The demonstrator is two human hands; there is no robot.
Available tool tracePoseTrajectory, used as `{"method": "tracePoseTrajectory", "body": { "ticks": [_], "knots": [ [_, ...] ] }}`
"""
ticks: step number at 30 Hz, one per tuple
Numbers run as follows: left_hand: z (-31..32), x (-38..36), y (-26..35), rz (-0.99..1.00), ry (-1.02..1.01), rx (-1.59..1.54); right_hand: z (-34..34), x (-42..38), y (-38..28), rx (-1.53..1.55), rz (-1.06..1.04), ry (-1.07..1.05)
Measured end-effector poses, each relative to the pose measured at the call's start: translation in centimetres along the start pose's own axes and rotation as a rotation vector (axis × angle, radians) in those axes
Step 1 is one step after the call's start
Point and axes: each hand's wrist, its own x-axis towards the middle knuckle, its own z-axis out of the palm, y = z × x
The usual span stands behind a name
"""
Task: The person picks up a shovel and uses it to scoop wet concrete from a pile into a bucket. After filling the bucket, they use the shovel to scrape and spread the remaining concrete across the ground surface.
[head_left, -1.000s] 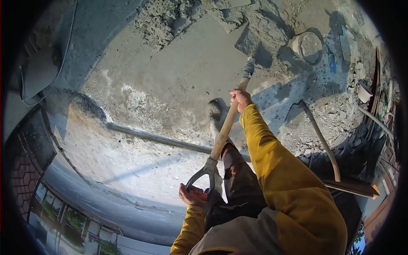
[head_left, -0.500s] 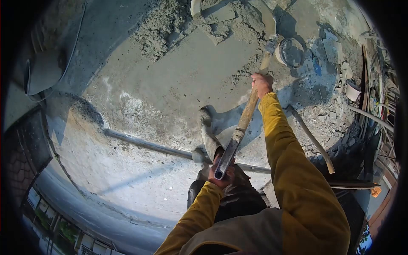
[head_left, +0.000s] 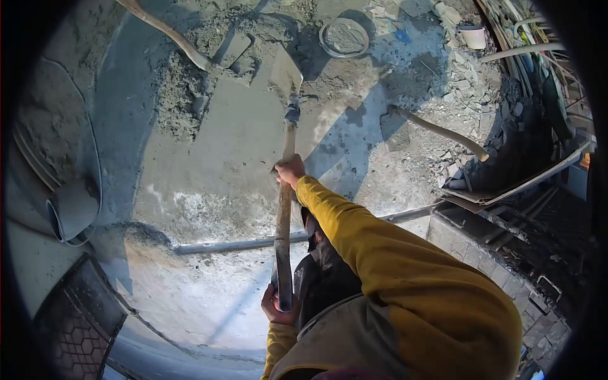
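Grasping the wooden shaft of the shovel (head_left: 284, 218) with the right hand (head_left: 291, 171), at the centre of the frame. Holding its handle end (head_left: 284, 292) with the left hand (head_left: 277, 308), at the lower middle. Pointing the blade (head_left: 288, 72) toward the upper middle, just beside the grey mix (head_left: 266, 30) and near the round bucket (head_left: 344, 39).

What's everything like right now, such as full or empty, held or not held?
Right hand: closed around the shovel's shaft
Left hand: holding the shovel's top end, partly hidden
Shovel: held, blade near the grey mix
Grey mix: lumpy, heaped on the ground
Big bucket: open, grey stuff inside
Wooden handle on the right: not held
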Motion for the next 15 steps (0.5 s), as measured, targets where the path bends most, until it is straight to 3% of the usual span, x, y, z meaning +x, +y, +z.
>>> {"method": "tracePoseTrajectory", "body": {
  "ticks": [1,2,4,6,7,9,12,15],
  "knots": [
    [2.0,-2.0,-0.1,0.078,0.001,0.020,-0.2,1.7,2.6,-0.056,-0.063,-0.138],
    [2.8,-2.9,-0.2,0.111,-0.004,0.010,-1.0,0.0,2.3,-0.038,-0.063,-0.143],
    [4.4,-4.6,-0.5,0.178,-0.016,-0.011,-3.7,-2.7,0.7,0.080,0.063,-0.383],
    [6.9,-6.4,-1.0,0.321,-0.123,0.160,-6.3,-4.9,0.8,0.093,0.057,-0.443],
    [7.9,-6.8,-1.6,0.410,-0.166,0.254,-8.4,-5.9,0.4,0.010,-0.018,-0.476],
    [6.8,-5.6,-1.3,0.392,-0.168,0.243,-13.9,-8.0,-1.3,-0.224,-0.264,-0.477],
    [7.6,-5.2,-0.6,0.387,-0.161,0.273,-26.0,-10.7,-7.4,-0.468,-0.694,-0.228],
    [7.2,-4.4,0.4,0.418,-0.116,0.317,-37.1,-13.1,-13.3,-0.701,-1.047,0.255]
  ]
}}
